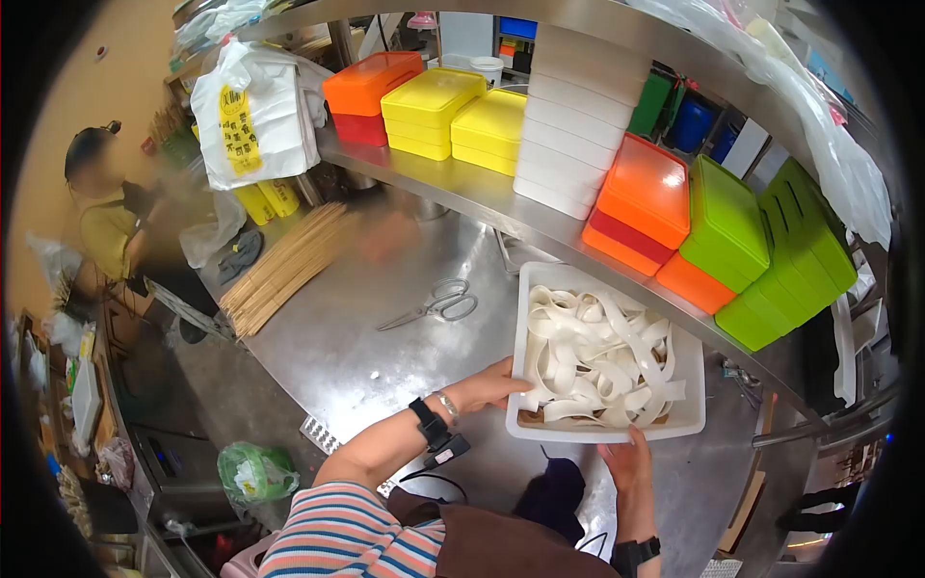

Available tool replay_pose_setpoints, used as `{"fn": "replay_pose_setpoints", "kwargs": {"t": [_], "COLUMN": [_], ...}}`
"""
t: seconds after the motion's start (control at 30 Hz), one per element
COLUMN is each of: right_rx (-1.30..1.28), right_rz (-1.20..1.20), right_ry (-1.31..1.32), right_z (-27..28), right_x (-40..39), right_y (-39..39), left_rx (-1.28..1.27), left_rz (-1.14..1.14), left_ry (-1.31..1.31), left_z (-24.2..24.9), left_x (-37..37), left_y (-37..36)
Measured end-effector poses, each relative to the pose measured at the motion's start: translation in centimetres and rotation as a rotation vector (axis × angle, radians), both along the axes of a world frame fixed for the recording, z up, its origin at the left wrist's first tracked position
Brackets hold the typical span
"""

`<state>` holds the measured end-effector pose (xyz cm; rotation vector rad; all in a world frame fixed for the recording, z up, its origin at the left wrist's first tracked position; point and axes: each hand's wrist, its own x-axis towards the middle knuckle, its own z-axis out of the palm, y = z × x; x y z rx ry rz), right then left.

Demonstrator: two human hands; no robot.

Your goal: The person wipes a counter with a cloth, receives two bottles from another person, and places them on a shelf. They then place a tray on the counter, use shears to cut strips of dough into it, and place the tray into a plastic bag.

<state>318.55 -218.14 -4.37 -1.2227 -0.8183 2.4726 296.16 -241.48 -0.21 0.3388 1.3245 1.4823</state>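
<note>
A white plastic bin (695, 424) rests on the steel table, heaped with broad, pale, curling strips (602, 347) whose kind I cannot make out. My left hand (489, 383) grips the bin's left wall, the thumb over the rim. At the near side, my right hand (628, 460) holds the front wall, fingers partly hidden by it. To the left of the bin lies a pair of metal scissors (431, 306), apart from both hands.
A bundle of wooden skewers (289, 268) lies at the table's left. Above the far side runs a steel shelf (462, 191) with orange, yellow, white and green boxes; white plastic bags (252, 114) hang at its left end. Another person (111, 222) stands far left.
</note>
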Motion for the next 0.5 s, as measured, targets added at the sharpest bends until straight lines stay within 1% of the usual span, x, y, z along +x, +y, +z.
{"fn": "replay_pose_setpoints", "kwargs": {"t": [0.03, 0.07, 0.1, 0.13, 0.17, 0.2, 0.23, 0.3, 0.33, 0.4, 0.43, 0.47, 0.5], "right_rx": [0.110, 0.222, 0.480, 0.739, 1.104, 1.554, 1.503, 1.638, 1.650, 1.822, 1.848, 1.815, 1.779], "right_rz": [0.060, 0.125, 0.308, 0.493, 0.687, 0.854, 1.016, 1.138, 1.126, 1.145, 1.098, 1.067, 1.015], "right_ry": [-0.043, -0.084, -0.112, -0.141, -0.261, -0.063, -0.099, -0.141, -0.142, -0.259, -0.274, -0.292, -0.248], "right_z": [2.2, 3.7, 2.9, 1.8, 2.7, 0.9, 0.8, 1.5, 1.1, 0.2, 1.4, 1.5, 0.9], "right_x": [0.8, 1.1, 2.7, 5.1, 6.3, 7.5, 8.0, 7.9, 7.8, 8.7, 7.9, 7.6, 7.4], "right_y": [-1.7, -2.7, -3.6, -4.5, -6.3, -6.5, -7.5, -9.7, -9.8, -9.6, -10.4, -10.9, -11.3], "left_rx": [-0.002, -0.068, -0.135, -0.143, -0.153, -0.285, -0.535, -0.725, -0.711, -0.663, -0.496, -0.340, -0.276], "left_rz": [-0.002, 0.059, 0.123, 0.229, 0.333, 0.694, 0.684, 0.735, 0.742, 0.649, 0.583, 0.597, 0.402], "left_ry": [-0.001, 0.000, 0.003, 0.232, 0.456, 1.004, 1.007, 1.309, 1.316, 1.507, 1.339, 1.214, 1.266], "left_z": [-0.5, -1.5, -2.6, -4.0, -5.8, -8.1, -7.0, -2.0, -2.1, -3.9, -3.7, -6.8, -5.8], "left_x": [-0.4, -1.0, -2.1, -4.1, -6.7, -9.7, -12.6, -14.8, -15.2, -15.5, -13.7, -12.0, -9.1], "left_y": [-1.3, -2.8, -4.6, -6.8, -8.9, -10.2, -12.1, -13.6, -14.4, -14.6, -14.1, -13.8, -13.0]}}
